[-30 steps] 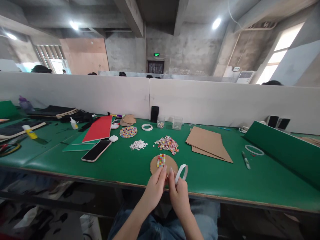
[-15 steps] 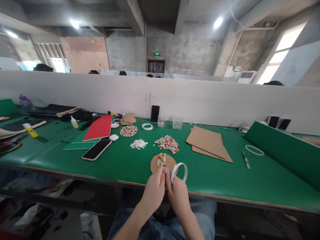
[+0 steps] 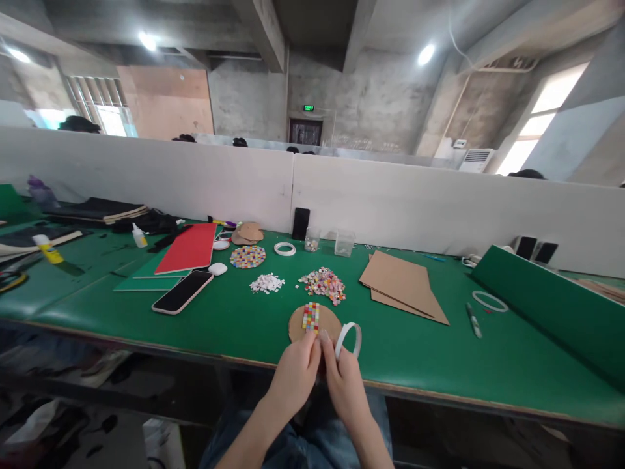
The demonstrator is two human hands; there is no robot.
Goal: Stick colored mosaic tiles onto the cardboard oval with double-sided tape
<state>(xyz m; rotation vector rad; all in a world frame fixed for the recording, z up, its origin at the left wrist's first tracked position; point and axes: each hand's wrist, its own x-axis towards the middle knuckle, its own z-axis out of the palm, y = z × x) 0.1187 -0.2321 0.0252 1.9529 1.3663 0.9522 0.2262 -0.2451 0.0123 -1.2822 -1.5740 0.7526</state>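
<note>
A round cardboard disc (image 3: 329,317) lies near the table's front edge, with a strip of small coloured mosaic tiles (image 3: 310,316) on its left half. Over the disc's near edge my left hand (image 3: 297,366) is closed in a pinch; what its fingertips hold is too small to make out. Close beside it, my right hand (image 3: 346,376) grips a roll of white tape (image 3: 358,339), which stands on edge against the fingers. The two thumbs almost meet. Beyond the disc are a pile of mixed coloured tiles (image 3: 323,285) and a smaller pile of white bits (image 3: 266,283).
A finished-looking tiled disc (image 3: 248,256), another tape roll (image 3: 284,249) and clear plastic boxes (image 3: 344,243) stand farther back. A phone (image 3: 183,291) and red board (image 3: 187,248) lie left. Cardboard sheets (image 3: 400,283) and a marker (image 3: 473,320) lie right. A white partition (image 3: 415,202) runs behind.
The view has shifted slightly, so the table things appear a little farther left. Both hands stay together at the disc's near edge, and the right still grips the tape roll.
</note>
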